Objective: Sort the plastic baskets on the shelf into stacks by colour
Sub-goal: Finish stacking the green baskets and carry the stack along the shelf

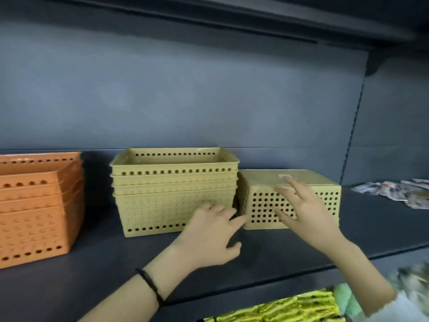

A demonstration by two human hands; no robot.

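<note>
A stack of several orange perforated baskets (34,205) stands at the left of the dark shelf (92,275). In the middle is a stack of several yellow baskets (167,194), upright and nested. To its right one yellow basket (262,201) lies upside down, its flat bottom up. My right hand (306,212) hovers in front of that overturned basket with fingers spread, holding nothing. My left hand (213,235) is open too, fingers apart, close to the gap between the yellow stack and the overturned basket.
Flat printed packets (399,191) lie on the shelf at the far right. Yellow and green packaged goods (290,307) sit on the level below, at the bottom right. A shelf board (209,17) runs overhead.
</note>
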